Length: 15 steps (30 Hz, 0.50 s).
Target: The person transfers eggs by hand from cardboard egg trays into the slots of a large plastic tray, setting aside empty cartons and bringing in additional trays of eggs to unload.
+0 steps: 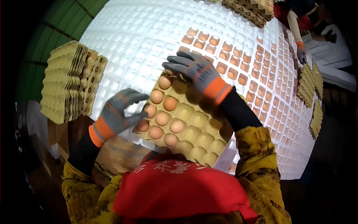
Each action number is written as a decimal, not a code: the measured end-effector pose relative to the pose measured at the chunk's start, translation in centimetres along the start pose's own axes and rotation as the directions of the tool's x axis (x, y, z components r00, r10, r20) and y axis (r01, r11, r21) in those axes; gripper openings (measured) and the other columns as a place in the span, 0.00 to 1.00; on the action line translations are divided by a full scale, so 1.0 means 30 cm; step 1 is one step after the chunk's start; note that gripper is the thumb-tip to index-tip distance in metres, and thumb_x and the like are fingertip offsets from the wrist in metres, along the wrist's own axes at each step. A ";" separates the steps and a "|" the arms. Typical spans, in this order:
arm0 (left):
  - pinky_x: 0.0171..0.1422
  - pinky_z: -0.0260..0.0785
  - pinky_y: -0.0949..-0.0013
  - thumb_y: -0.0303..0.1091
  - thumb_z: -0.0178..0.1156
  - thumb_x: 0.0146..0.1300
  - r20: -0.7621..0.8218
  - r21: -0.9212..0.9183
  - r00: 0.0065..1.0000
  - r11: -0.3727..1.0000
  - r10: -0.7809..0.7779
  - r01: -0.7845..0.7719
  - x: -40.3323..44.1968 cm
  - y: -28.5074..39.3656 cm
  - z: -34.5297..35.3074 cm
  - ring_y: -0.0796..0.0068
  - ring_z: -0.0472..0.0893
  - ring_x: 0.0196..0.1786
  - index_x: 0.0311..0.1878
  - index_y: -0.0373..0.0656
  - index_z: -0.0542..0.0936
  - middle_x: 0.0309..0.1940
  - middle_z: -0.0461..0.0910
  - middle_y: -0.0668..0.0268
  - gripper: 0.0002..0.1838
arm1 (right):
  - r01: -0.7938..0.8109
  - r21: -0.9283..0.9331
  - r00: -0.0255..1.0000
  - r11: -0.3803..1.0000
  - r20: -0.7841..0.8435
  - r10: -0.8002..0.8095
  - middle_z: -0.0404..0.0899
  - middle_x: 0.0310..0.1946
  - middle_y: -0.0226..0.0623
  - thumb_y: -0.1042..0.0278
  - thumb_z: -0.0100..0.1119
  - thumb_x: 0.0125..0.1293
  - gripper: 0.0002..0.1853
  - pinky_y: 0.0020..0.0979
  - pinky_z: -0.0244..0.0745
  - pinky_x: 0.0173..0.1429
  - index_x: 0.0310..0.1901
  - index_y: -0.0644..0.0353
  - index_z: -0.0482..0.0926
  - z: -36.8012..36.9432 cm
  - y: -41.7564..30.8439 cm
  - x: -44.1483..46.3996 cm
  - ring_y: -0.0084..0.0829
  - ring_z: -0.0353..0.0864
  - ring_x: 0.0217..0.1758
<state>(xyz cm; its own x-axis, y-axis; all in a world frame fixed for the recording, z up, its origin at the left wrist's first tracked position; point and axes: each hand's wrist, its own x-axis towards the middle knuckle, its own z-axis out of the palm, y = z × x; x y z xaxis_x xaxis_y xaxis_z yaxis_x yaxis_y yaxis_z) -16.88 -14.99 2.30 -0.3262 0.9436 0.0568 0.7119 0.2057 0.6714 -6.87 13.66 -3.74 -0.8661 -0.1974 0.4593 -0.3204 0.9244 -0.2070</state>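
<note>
A tan egg tray (198, 118) lies in front of me, with several brown eggs (162, 118) in its left part and bare cups on its right. My left hand (121, 111), in a grey and orange glove, is at the tray's left edge, thumb and fingers apart, beside an egg (150, 111). Over the tray's far left corner is my right hand (197, 72), gloved alike, its fingers spread above an egg partly hidden under them. Beneath the tray stretches a white foam surface of square cells (130, 48), many holding eggs (221, 68).
Stacked tan trays (61, 82) stand at the left, and more trays (253, 11) are at the far edge. Loose trays (306, 85) lie at the right edge. Another person's gloved hand (301, 54) reaches in at the upper right.
</note>
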 end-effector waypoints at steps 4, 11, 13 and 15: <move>0.52 0.73 0.59 0.36 0.72 0.52 0.210 0.187 0.969 0.967 0.133 -0.173 -0.105 0.140 0.060 0.60 0.79 0.47 0.57 0.46 0.81 0.49 0.79 0.62 0.26 | 0.144 0.068 0.977 0.987 0.149 -0.152 0.79 0.57 0.29 0.71 0.62 0.61 0.22 0.42 0.69 0.69 0.59 0.46 0.79 0.066 0.048 0.057 0.39 0.73 0.66; 0.50 0.71 0.61 0.37 0.66 0.53 0.177 0.520 0.950 0.795 0.257 -0.312 -0.184 0.067 0.254 0.66 0.78 0.44 0.49 0.50 0.81 0.42 0.77 0.68 0.18 | -0.435 0.868 0.699 -0.240 0.494 0.517 0.78 0.52 0.40 0.67 0.55 0.66 0.20 0.36 0.79 0.62 0.59 0.58 0.76 -0.107 -0.065 -0.101 0.36 0.82 0.55; 0.49 0.71 0.60 0.37 0.67 0.52 0.207 0.440 0.937 0.829 0.281 -0.345 -0.176 0.049 0.235 0.66 0.77 0.44 0.48 0.50 0.81 0.41 0.77 0.68 0.18 | -0.421 0.707 0.906 0.568 0.297 0.302 0.79 0.51 0.39 0.60 0.60 0.65 0.19 0.34 0.79 0.59 0.55 0.58 0.80 -0.110 -0.157 -0.074 0.33 0.82 0.52; 0.53 0.71 0.62 0.33 0.66 0.54 0.056 0.092 0.984 0.981 0.166 -0.171 -0.182 0.056 0.206 0.68 0.78 0.45 0.49 0.48 0.79 0.42 0.76 0.66 0.17 | -0.301 0.319 0.927 0.899 0.317 0.198 0.81 0.47 0.38 0.55 0.66 0.61 0.18 0.39 0.79 0.53 0.52 0.49 0.84 -0.067 -0.234 -0.059 0.41 0.83 0.47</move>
<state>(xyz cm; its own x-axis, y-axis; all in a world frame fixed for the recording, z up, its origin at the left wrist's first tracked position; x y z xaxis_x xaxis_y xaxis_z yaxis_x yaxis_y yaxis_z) -10.04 -18.20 -1.45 -0.1681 0.9776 0.1264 0.8112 0.0643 0.5812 -2.31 8.18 -1.37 -0.9885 -0.1033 0.1108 -0.1494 0.7859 -0.6000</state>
